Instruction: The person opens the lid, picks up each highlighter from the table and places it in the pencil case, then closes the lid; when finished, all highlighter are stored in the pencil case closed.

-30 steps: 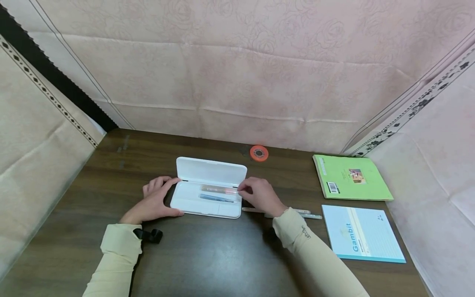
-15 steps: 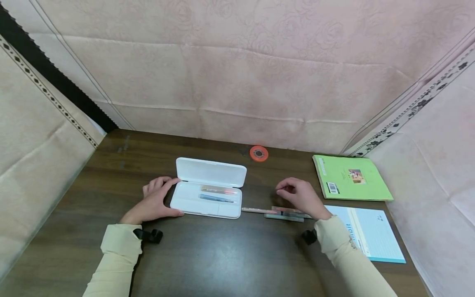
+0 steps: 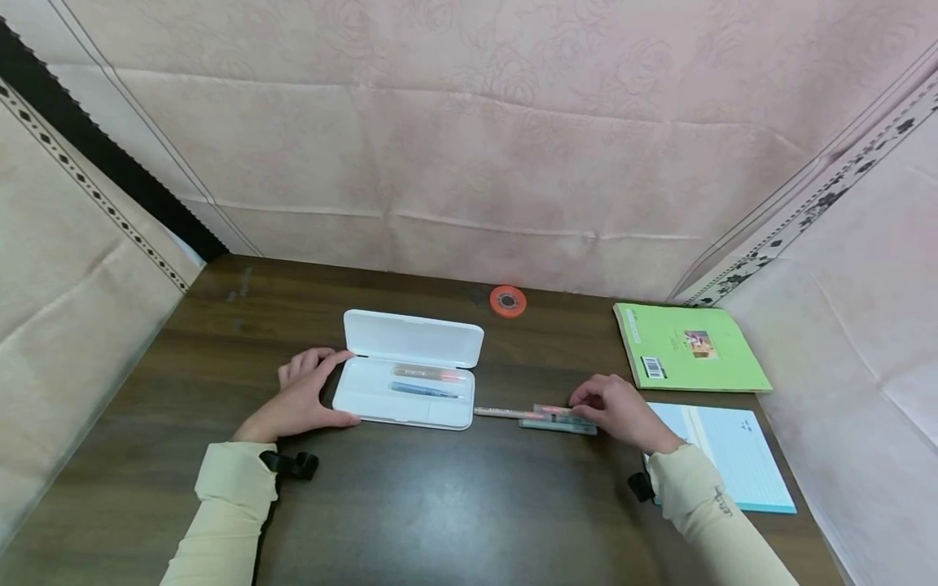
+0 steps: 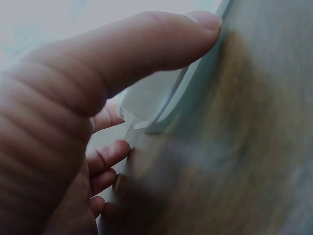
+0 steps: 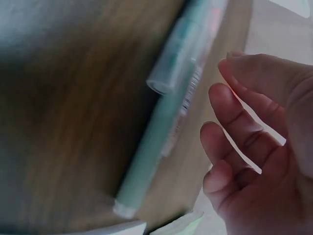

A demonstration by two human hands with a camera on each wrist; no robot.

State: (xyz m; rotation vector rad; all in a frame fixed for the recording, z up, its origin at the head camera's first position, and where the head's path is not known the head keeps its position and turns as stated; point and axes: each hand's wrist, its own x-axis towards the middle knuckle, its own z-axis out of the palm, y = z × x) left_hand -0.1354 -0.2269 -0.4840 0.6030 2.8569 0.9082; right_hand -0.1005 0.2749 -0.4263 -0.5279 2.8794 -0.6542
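Observation:
A white pencil case (image 3: 403, 412) lies with its lid (image 3: 412, 338) raised, holding a clear pen with a pinkish end (image 3: 428, 373) and a blue pen (image 3: 425, 390). Its left end is gripped by my left hand (image 3: 300, 403), thumb (image 4: 161, 41) along the front edge and forefinger at the back corner. My right hand (image 3: 619, 411) hovers at the right end of several loose pens, fingers loosely bent, nothing between them. Among those pens are a pale pinkish one (image 3: 506, 413) and a teal marker with a clear cap (image 5: 146, 152).
On the right lie a green book (image 3: 699, 350) and, partly behind my right forearm, a light blue notebook (image 3: 755, 464). An orange-red ring-shaped object (image 3: 508, 301) sits near the back edge of the brown table (image 3: 410, 513). Cloth-covered walls (image 3: 454, 163) stand behind and at both sides.
My right hand has moved right, from the pencil case's right edge to the loose pens, dropping lower over them. The left hand keeps its grip on the case.

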